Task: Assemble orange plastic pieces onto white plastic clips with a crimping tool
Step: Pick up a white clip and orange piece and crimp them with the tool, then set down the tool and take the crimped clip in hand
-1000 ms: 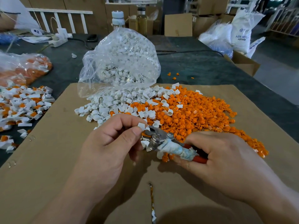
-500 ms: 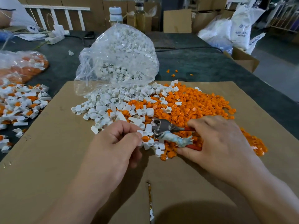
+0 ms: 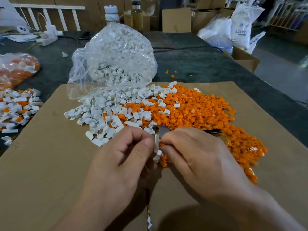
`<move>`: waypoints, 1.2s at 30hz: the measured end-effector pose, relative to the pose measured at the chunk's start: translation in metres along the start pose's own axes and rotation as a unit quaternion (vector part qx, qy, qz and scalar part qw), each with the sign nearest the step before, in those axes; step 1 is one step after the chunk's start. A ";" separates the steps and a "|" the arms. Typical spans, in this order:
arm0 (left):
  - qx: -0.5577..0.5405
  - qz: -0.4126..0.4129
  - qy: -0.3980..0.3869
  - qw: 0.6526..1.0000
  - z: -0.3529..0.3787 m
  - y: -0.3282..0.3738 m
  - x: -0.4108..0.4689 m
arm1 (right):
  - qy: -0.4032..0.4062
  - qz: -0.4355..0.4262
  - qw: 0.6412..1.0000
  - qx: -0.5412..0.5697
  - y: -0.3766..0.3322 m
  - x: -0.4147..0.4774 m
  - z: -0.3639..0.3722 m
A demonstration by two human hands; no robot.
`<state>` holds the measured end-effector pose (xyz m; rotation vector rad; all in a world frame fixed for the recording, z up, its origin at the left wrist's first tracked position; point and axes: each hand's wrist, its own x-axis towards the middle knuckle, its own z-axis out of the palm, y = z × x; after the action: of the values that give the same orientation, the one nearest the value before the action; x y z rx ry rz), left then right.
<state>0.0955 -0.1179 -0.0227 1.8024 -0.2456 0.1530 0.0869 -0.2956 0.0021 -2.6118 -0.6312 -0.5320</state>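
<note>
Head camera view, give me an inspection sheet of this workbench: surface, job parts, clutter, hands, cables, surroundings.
Surface: brown cardboard sheet on a dark table.
Job's things: loose orange plastic pieces; white plastic clips spilling from a clear plastic bag; metal crimping tool.
Clutter: mixed white-and-orange parts pile, far left; bagged orange parts.
Grippers: left hand pinches a clip; right hand grips the tool.
Cables: black cable crossing the table.
Surroundings: cardboard boxes, white sacks.
</note>
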 end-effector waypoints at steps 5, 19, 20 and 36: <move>-0.204 -0.133 -0.120 0.962 -0.001 -0.008 0.004 | -0.007 -0.004 1.000 0.014 -0.003 -0.003 -0.001; 0.026 0.097 -0.085 0.991 -0.005 0.006 -0.003 | -0.115 0.287 0.810 0.499 -0.011 -0.003 0.000; 0.079 0.146 -0.075 0.983 -0.005 0.006 -0.003 | -0.149 0.324 0.744 0.565 -0.009 -0.002 0.000; 0.049 0.058 -0.115 0.990 -0.010 0.009 0.001 | -0.167 0.249 0.832 0.467 -0.002 -0.005 -0.003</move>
<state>0.0945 -0.1101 -0.0118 1.9057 -0.5158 0.0387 0.0807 -0.2969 0.0025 -1.7805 -0.1777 0.3530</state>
